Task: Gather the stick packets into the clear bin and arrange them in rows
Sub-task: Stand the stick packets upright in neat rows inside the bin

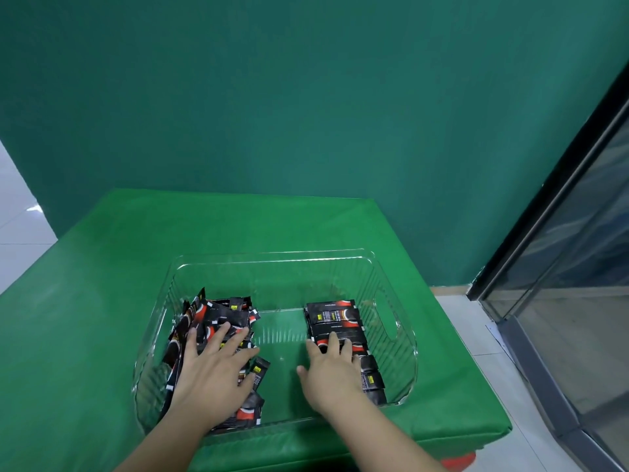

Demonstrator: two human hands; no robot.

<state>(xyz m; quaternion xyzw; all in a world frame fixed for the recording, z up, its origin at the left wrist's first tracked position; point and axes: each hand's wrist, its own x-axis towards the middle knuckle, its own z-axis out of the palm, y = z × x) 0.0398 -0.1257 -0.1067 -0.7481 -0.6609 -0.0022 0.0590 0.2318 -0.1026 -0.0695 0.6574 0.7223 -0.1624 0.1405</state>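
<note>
A clear bin [272, 258] stands on the green table. Inside it, on the left, lies a loose heap of black-and-red stick packets [221, 313]. On the right of the bin, a tidy row of the same packets [333, 315] runs front to back. My left hand [212, 373] rests flat on the loose heap with its fingers spread. Over on the tidy row, my right hand [332, 367] presses down with straight fingers, hiding its middle part. Neither hand grips a packet.
The green cloth-covered table [85, 318] ends just in front of the bin and to its right. A dark green backdrop [306, 97] hangs behind. A glass door with a dark frame [561, 250] stands at the right, over a white tiled floor.
</note>
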